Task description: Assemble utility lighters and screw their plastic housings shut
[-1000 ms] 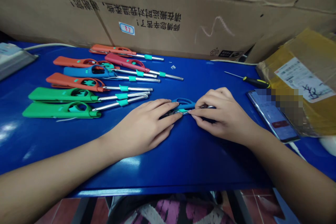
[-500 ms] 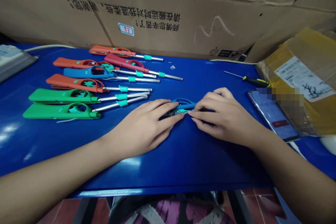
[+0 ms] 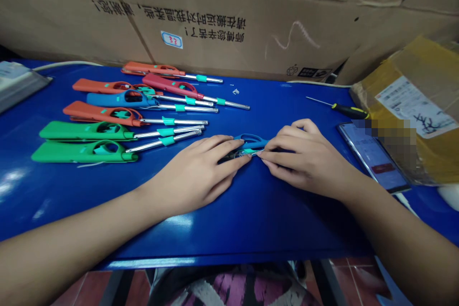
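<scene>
A blue long-nosed lighter (image 3: 253,141) lies on the blue table between my hands, its teal inner part and thin wires showing along the near side. My left hand (image 3: 206,167) covers the handle end, fingers curled down onto it. At the other end, my right hand (image 3: 299,160) pinches the lighter with thumb and fingertips; the front part is hidden under that hand. To the left lie several more lighters, among them a green lighter (image 3: 82,153), a red lighter (image 3: 172,86) and another blue lighter (image 3: 120,99), each with a metal tube and teal tape.
Tiny screws (image 3: 235,91) lie beyond my hands. A screwdriver (image 3: 349,111) and a phone (image 3: 373,158) are at the right, beside a taped carton (image 3: 412,71). A large cardboard box (image 3: 201,9) walls off the back. A grey-white object (image 3: 19,83) sits at far left.
Almost nothing differs. My right fingertips have shifted very slightly at the lighter's near edge; my left hand stays in place.
</scene>
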`<action>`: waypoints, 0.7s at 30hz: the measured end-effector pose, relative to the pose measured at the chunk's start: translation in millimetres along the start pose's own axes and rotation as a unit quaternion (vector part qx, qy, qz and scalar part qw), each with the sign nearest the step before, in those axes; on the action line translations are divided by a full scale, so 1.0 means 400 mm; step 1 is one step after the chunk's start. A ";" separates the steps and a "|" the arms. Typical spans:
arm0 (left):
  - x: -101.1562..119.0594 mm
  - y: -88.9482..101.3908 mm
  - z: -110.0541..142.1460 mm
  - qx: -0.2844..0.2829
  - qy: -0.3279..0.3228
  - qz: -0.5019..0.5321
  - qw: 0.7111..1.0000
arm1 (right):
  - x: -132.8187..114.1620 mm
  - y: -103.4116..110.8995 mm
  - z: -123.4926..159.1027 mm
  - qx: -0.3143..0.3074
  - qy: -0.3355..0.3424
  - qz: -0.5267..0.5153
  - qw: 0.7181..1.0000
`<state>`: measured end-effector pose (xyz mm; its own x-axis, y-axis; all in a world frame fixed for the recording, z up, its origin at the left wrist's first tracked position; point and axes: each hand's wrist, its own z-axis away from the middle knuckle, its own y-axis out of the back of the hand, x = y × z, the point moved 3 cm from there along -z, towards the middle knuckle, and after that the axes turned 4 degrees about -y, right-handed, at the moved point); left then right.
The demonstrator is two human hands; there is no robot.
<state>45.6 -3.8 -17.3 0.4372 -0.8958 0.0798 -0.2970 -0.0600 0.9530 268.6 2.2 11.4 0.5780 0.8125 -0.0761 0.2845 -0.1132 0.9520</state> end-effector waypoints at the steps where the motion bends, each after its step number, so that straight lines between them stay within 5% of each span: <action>1: 0.000 0.000 0.000 -0.002 0.000 -0.002 1.000 | 0.001 -0.001 0.000 0.004 -0.002 -0.003 1.000; 21: 0.004 0.003 0.000 -0.014 0.003 -0.008 1.000 | -0.002 -0.004 0.000 0.012 -0.021 -0.018 1.000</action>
<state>45.9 -5.2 -16.0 0.4462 -0.8925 0.0665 -0.2655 -0.0610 0.9622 267.7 1.5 10.0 0.5988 0.7913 -0.1233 0.3231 -0.0978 0.9413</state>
